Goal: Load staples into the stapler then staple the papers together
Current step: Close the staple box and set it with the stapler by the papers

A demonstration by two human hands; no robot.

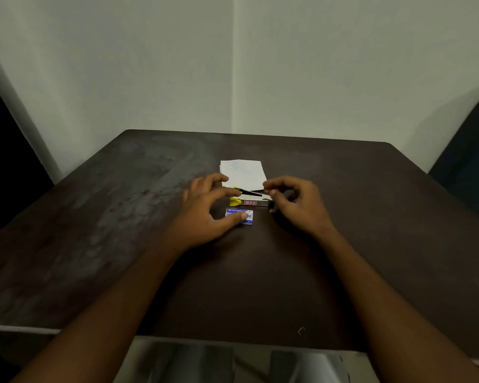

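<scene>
A small stack of white papers (244, 174) lies at the table's middle. Just in front of it the stapler (250, 201) lies swung open, its yellow rear end to the left, its black top arm raised and its silver staple channel showing. A blue staple box (239, 216) sits in front of the stapler. My left hand (205, 210) is spread, its index fingertip on the stapler's yellow rear end and its thumb tip on the box. My right hand (293, 203) is curled at the stapler's right end, thumb and index finger pinched on the front tip.
The dark brown table (122, 217) stands against a pale wall corner. A dark chair back (470, 150) rises at the right edge of the view. Near the table's front edge lies a tiny light mark (301, 330).
</scene>
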